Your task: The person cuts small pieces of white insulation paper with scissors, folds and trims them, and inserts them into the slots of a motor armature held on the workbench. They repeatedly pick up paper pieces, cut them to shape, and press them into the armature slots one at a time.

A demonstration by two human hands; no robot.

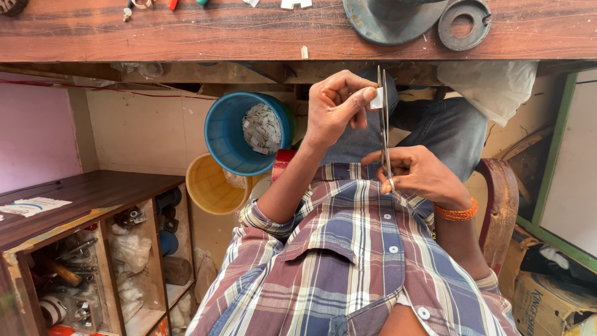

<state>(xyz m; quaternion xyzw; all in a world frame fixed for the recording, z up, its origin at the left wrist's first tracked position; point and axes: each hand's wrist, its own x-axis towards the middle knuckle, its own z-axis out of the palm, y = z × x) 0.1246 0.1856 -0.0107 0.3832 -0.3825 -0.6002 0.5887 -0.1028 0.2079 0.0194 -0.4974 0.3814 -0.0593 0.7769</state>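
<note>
Plaid shirt (348, 261) fills the bottom of my view, and just above it my right hand (420, 177) grips the handles of the scissors (384, 121), fingers curled tight through the loops. Their long axis runs almost straight away from my chest, tips pointing up toward the edge of the wooden bench (249, 34), the two blades showing only a thin gap between them. My left hand (339, 106) pinches a small white piece (377, 98) between thumb and forefinger, pressed right against the blades near their upper part; the other fingers are folded in.

To cut well here, I judge I should hold the piece square to the blades, keep my fingertips clear of the edges, and close the scissors in one steady squeeze rather than nibbling.

Below my left hand sits a blue bucket (233, 134) heaped with similar white pieces, with a yellow bucket (208, 186) just beside and under it. My jeans (444, 134) show beyond the scissors. On the bench lie a round metal base (392, 22) and a dark ring (464, 23). Shelves (106, 261) of clutter stand at the left.
</note>
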